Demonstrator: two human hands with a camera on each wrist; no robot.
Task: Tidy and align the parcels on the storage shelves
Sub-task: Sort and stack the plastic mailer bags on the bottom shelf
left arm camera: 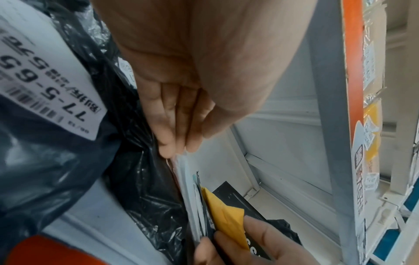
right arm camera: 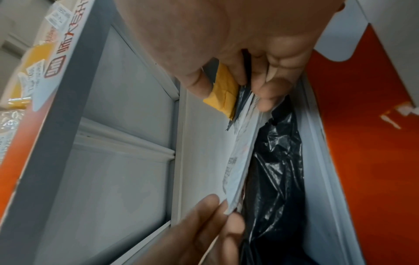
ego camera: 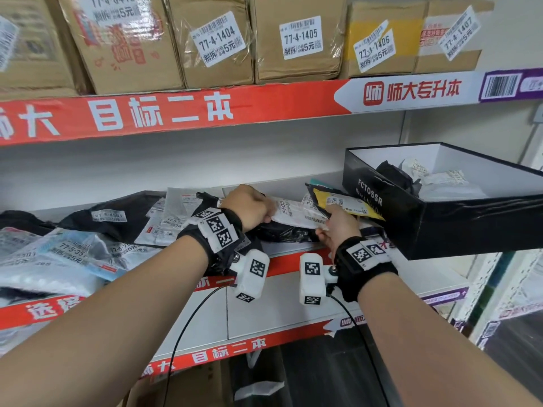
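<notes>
White metal shelves (ego camera: 293, 171) with red banner strips along their edges fill the view. On the top shelf, brown cartons (ego camera: 296, 39) stand side by side, each with a white numbered label. Below them, on the middle shelf, soft parcels (ego camera: 73, 248) lie in a loose heap on the left — black bags, white and blue mailers, overlapping at odd angles. At the right end sits an open black box (ego camera: 440, 212), jutting over the shelf edge, with crumpled bags inside.

Between heap and box, both hands hold a thin stack of flat mailers (ego camera: 296, 214) just above a black bag (ego camera: 279, 232). The left hand (ego camera: 249, 207) pinches the stack's left end, thumb on top, fingers (left arm camera: 174, 125) beneath. The right hand (ego camera: 338, 227) grips the right end, thumb pressing a yellow mailer (ego camera: 349, 202) lying on top — that mailer's far corner touches the box.
</notes>
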